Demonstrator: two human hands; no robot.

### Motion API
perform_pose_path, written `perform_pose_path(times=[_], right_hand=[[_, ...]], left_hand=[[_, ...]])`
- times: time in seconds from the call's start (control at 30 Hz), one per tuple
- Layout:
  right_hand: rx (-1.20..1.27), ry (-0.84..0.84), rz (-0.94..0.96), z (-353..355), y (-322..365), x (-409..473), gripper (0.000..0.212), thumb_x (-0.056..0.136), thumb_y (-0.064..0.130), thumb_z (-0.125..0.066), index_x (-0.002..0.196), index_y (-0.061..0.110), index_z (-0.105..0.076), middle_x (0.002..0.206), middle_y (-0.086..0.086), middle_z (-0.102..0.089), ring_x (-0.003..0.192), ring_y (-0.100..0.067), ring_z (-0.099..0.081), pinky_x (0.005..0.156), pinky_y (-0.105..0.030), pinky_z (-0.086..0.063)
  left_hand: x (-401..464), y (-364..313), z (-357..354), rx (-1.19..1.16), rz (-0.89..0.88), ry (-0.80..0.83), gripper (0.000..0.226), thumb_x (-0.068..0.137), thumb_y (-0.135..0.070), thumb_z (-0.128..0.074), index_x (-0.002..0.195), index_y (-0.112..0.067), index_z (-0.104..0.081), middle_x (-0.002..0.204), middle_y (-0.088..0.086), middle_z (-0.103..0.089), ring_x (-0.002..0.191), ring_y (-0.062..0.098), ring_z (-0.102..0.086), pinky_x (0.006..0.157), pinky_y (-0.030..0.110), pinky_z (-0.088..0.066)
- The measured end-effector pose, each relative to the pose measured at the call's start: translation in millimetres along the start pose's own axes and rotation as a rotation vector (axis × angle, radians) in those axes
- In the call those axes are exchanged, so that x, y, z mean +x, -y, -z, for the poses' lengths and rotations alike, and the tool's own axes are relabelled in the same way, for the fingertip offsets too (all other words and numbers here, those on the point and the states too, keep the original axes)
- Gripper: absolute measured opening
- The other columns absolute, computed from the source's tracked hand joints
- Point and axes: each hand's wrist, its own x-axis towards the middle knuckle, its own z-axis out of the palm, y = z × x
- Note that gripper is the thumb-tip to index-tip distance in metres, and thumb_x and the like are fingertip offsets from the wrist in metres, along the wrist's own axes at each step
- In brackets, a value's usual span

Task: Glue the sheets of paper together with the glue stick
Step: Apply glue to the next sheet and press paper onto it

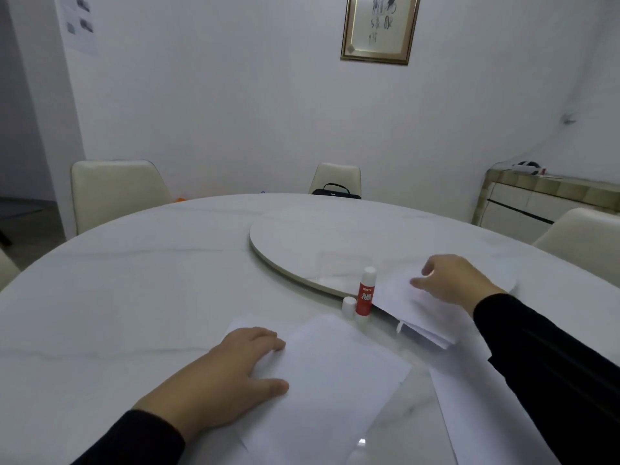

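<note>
Between the hands stands the glue stick [365, 294], its cap [349, 304] beside it; left fingers [265, 337] flat on a sheet [335, 380], right fingers [422, 280] lifting another sheet [402, 297].

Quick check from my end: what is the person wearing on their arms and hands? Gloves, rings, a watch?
Both arms are in long black sleeves that end at the wrists. The left hand and right hand are bare: no gloves, and no ring or watch shows. The right sleeve has a faint seam line running along it.
</note>
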Motion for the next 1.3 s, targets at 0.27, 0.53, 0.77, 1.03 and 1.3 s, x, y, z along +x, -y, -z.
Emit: perform_pose_path(times=[0.27,0.53,0.77,1.03,1.3], right_hand=[[0.023,0.092,0.096,-27.2,-0.7,-22.4,0.033,0.099,0.028,-0.037,0.126,0.015,-0.052,0.142,0.0,-0.045,0.135,-0.025,-0.034,0.111,-0.047,-0.02],[0.627,0.142,0.12,-23.6,60.4,-66.6,0.035,0.069,0.037,-0.08,0.1,0.026,-0.068,0.123,0.002,-0.048,0.118,-0.015,-0.043,0.09,-0.026,-0.035],[0.741,-0.046,0.091,-23.4,76.7,-79.9,0.008,0.088,0.021,-0.058,0.091,0.014,-0.061,0.092,0.0,-0.062,0.093,-0.022,-0.057,0.066,-0.02,-0.04],[0.825,-0.086,0.13,20.5,51.9,-118.6,0.028,0.075,0.023,-0.078,0.099,0.019,-0.064,0.085,-0.002,-0.065,0.068,-0.017,-0.059,0.056,-0.023,-0.047],[1.245,-0.07,-0.038,-13.7,63.2,-135.0,0.022,0.074,0.005,-0.074,0.093,0.007,-0.062,0.07,-0.004,-0.063,0.053,-0.014,-0.054,0.05,-0.025,-0.041]], left_hand=[[-6.4,-5.4,1.2,-0.017,0.052,0.025,0.054,0.086,-0.049,-0.056,0.136,-0.044,-0.037,0.154,-0.016,-0.018,0.143,0.003,-0.01,0.118,0.028,-0.014],[-1.8,-2.7,0.7,0.033,0.047,-0.105,0.035,0.091,-0.034,-0.055,0.126,-0.032,-0.051,0.129,-0.016,-0.044,0.127,0.009,-0.034,0.103,0.021,-0.031],[1.1,1.9,-6.0,0.17,-0.003,-0.123,0.042,0.099,-0.017,-0.037,0.134,-0.038,-0.044,0.151,-0.018,-0.026,0.139,0.012,-0.018,0.108,0.024,-0.016],[6.8,-35.4,-3.3,0.112,-0.081,-0.122,0.045,0.097,-0.032,-0.043,0.141,-0.031,-0.037,0.154,-0.011,-0.026,0.143,0.009,-0.018,0.117,0.028,-0.017],[21.1,-65.0,-37.5,0.167,-0.112,0.092,0.056,0.097,-0.045,-0.032,0.15,-0.029,-0.019,0.16,-0.009,-0.009,0.148,0.011,-0.003,0.119,0.032,-0.002]])
